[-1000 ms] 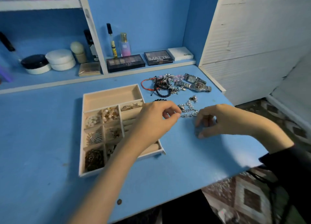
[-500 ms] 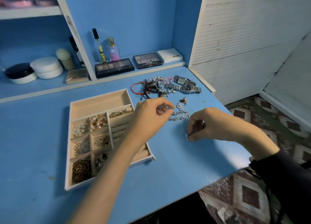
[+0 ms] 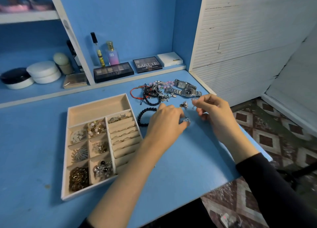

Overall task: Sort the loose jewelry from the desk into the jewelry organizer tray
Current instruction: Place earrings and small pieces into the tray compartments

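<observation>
The beige jewelry organizer tray lies on the blue desk, its small compartments holding earrings, chains and rings. Right of it, my left hand pinches a small silver piece at its fingertips, low over the desk. My right hand holds a small silver earring up between thumb and forefinger. A silver charm lies loose between the hands. A black bead bracelet sits by the tray's right wall. Behind lie tangled bracelets and two silver watches.
Makeup palettes, perfume bottles and a white box stand on the low back shelf. Round jars sit at the back left. The desk's right edge drops to a patterned floor. A white slatted panel rises at the right.
The silver chain pile has been split. My right hand rose from the desk and now holds a small earring up; my left hand moved slightly right with a silver piece.
</observation>
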The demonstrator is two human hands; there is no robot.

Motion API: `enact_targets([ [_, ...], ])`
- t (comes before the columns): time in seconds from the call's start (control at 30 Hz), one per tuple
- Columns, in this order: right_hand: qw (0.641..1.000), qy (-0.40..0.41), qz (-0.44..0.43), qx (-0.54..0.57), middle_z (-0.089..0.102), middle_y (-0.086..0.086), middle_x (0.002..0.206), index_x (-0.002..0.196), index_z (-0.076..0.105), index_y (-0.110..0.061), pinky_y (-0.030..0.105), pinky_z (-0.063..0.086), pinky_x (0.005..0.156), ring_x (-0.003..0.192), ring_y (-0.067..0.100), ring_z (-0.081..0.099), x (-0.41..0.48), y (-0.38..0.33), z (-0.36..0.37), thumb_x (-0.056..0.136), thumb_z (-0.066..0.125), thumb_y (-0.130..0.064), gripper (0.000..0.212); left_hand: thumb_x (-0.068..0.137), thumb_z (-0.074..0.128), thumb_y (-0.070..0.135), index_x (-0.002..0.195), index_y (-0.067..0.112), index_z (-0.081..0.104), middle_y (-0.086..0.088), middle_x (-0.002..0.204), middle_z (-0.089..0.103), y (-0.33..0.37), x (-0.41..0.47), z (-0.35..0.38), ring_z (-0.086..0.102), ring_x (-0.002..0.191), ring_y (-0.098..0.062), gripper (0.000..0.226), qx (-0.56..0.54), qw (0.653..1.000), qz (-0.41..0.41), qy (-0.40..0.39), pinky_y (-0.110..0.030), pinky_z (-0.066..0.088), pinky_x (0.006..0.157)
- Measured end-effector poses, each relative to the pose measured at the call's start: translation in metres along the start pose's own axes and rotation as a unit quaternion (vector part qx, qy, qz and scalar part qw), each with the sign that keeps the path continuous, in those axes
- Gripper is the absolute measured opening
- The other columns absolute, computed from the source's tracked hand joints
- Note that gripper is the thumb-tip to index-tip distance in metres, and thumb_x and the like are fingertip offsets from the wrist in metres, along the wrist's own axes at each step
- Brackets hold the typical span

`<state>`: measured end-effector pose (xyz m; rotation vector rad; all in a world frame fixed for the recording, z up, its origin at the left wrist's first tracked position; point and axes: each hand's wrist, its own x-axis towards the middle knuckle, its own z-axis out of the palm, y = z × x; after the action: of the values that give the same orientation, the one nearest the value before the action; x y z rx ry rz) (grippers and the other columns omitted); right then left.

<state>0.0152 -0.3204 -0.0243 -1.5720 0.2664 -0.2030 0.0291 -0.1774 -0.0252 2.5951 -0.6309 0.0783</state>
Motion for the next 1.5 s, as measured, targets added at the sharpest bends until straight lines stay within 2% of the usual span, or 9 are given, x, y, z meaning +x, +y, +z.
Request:
enact_targets([
  [0.17, 0.998, 0.023, 0.010, 0.050, 0.047, -0.001, 0.053, 0.069, 0.054, -0.014, 0.018, 0.032, 0.046, 0.048, 0.009, 0.041, 0.004, 0.007, 0.008, 0.080, 0.068, -0.010, 0.018, 0.085, 0.059, 0.045, 0.099, 0.016, 0.063, -0.003, 0.097, 0.061, 0.005, 0.006, 0.006, 0.044, 0.105, -0.022, 0.033, 0.034, 0.999, -0.009, -0.001, -0.031, 0.039, 0.074],
  [0.5, 0.998, 0.026, 0.008, 0.052, 0.047, -0.001, 0.052, 0.070, 0.054, -0.013, 0.017, 0.033, 0.046, 0.047, 0.008, 0.041, 0.004, 0.009, 0.008, 0.081, 0.067, -0.009, 0.018, 0.083, 0.066, 0.030, 0.092, 0.019, 0.066, -0.001, 0.093, 0.068, 0.007, 0.012, 0.006, 0.053, 0.099, -0.020, 0.014, -0.040, 0.999, -0.030, -0.012, -0.030, 0.042, 0.074],
  [0.63, 0.998, 0.024, 0.009, 0.052, 0.048, -0.001, 0.052, 0.070, 0.054, -0.013, 0.018, 0.033, 0.047, 0.048, 0.009, 0.041, 0.004, 0.009, 0.008, 0.081, 0.068, -0.010, 0.017, 0.081, 0.067, 0.021, 0.077, 0.023, 0.064, 0.004, 0.080, 0.067, 0.006, 0.007, 0.002, 0.058, 0.082, -0.017, 0.005, -0.068, 0.997, -0.038, 0.010, -0.029, 0.045, 0.066],
  [0.73, 0.999, 0.022, 0.007, 0.047, 0.048, -0.001, 0.053, 0.071, 0.054, -0.013, 0.020, 0.033, 0.049, 0.049, 0.009, 0.042, 0.004, 0.008, 0.007, 0.080, 0.068, -0.010, 0.017, 0.081, 0.068, 0.017, 0.083, 0.018, 0.066, 0.004, 0.074, 0.065, 0.000, 0.004, -0.002, 0.053, 0.065, -0.011, 0.002, -0.120, 0.991, -0.045, 0.025, -0.028, 0.048, 0.066],
  [0.87, 0.999, 0.020, 0.005, 0.040, 0.050, -0.001, 0.056, 0.071, 0.055, -0.013, 0.023, 0.033, 0.052, 0.051, 0.010, 0.042, 0.003, 0.007, 0.008, 0.080, 0.069, -0.012, 0.017, 0.082, 0.067, 0.016, 0.098, 0.016, 0.068, 0.008, 0.069, 0.061, -0.013, -0.004, -0.015, 0.050, 0.058, 0.000, 0.016, -0.183, 0.979, -0.069, 0.048, -0.013, 0.042, 0.062],
  [1.03, 0.999, -0.016, -0.021, 0.018, 0.051, 0.002, 0.064, 0.073, 0.057, -0.012, 0.024, 0.035, 0.057, 0.057, 0.012, 0.043, -0.006, 0.001, 0.030, 0.079, 0.071, -0.014, 0.015, 0.081, 0.069, 0.021, 0.082, 0.024, 0.071, 0.016, 0.069, 0.062, -0.034, -0.027, -0.044, 0.050, 0.063, 0.001, 0.004, -0.219, 0.964, -0.108, 0.108, -0.002, 0.036, 0.055],
  [1.17, 0.997, -0.061, -0.056, 0.008, 0.049, 0.009, 0.067, 0.072, 0.058, -0.010, 0.026, 0.033, 0.058, 0.062, 0.017, 0.041, -0.017, -0.008, 0.060, 0.079, 0.070, -0.010, 0.014, 0.079, 0.070, 0.026, 0.078, 0.030, 0.071, 0.017, 0.075, 0.067, -0.060, -0.050, -0.069, 0.058, 0.069, 0.002, 0.004, -0.227, 0.956, -0.127, 0.138, -0.012, 0.046, 0.064],
  [1.3, 0.991, -0.098, -0.091, -0.015, 0.054, 0.001, 0.061, 0.068, 0.058, -0.013, 0.014, 0.034, 0.054, 0.055, 0.006, 0.045, -0.025, -0.016, 0.092, 0.079, 0.070, -0.007, 0.018, 0.079, 0.069, 0.022, 0.077, 0.032, 0.069, 0.018, 0.078, 0.068, -0.084, -0.072, -0.094, 0.061, 0.076, 0.004, 0.010, -0.227, 0.948, -0.136, 0.179, -0.018, 0.051, 0.074],
  [1.5, 0.978, -0.185, -0.096, -0.032, 0.056, 0.016, 0.068, 0.075, 0.059, -0.002, 0.020, 0.039, 0.056, 0.061, 0.017, 0.049, -0.037, -0.023, 0.128, 0.078, 0.071, -0.006, 0.013, 0.079, 0.070, 0.019, 0.077, 0.029, 0.069, 0.017, 0.078, 0.069, -0.122, -0.103, -0.113, 0.062, 0.077, 0.002, 0.011, -0.242, 0.927, -0.173, 0.227, -0.025, 0.053, 0.076],
])
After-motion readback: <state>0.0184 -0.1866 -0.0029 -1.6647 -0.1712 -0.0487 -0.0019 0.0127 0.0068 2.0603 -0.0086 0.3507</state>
